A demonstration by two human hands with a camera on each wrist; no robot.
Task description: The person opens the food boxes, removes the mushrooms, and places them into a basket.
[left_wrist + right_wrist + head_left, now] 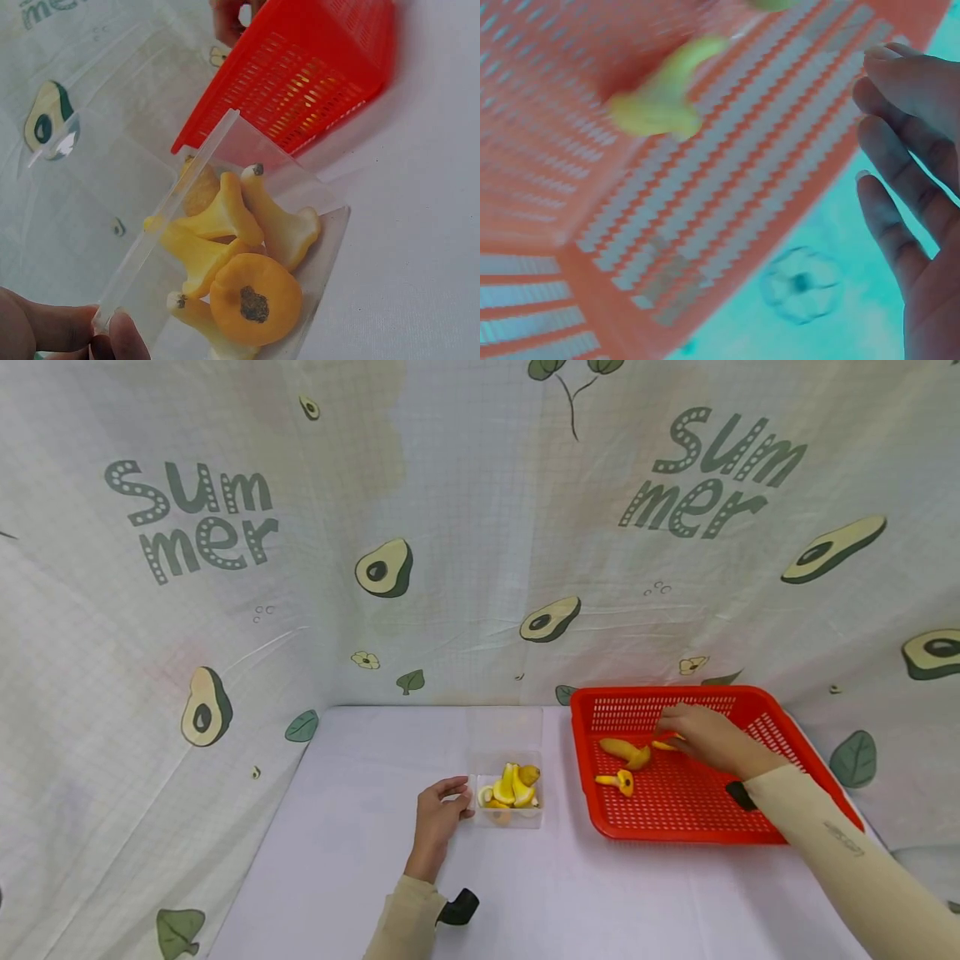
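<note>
Yellow mushrooms (615,747) lie toward the left in the red basket (675,836) at right; above its far part, the right hand (705,737) hangs with fingers loosely bent, gripping nothing (a light stem pinch seems kindest). Leftward, the left hand (439,814) pinches the clear box (527,821) holding more mushrooms (504,789); steady, gentle pressure should spare its thin rim.

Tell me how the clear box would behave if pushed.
The clear box would probably flex slightly, since its walls look like thin plastic. Its open lid, extending behind, might flap. The yellow pieces heaped loosely inside may shift.
</note>
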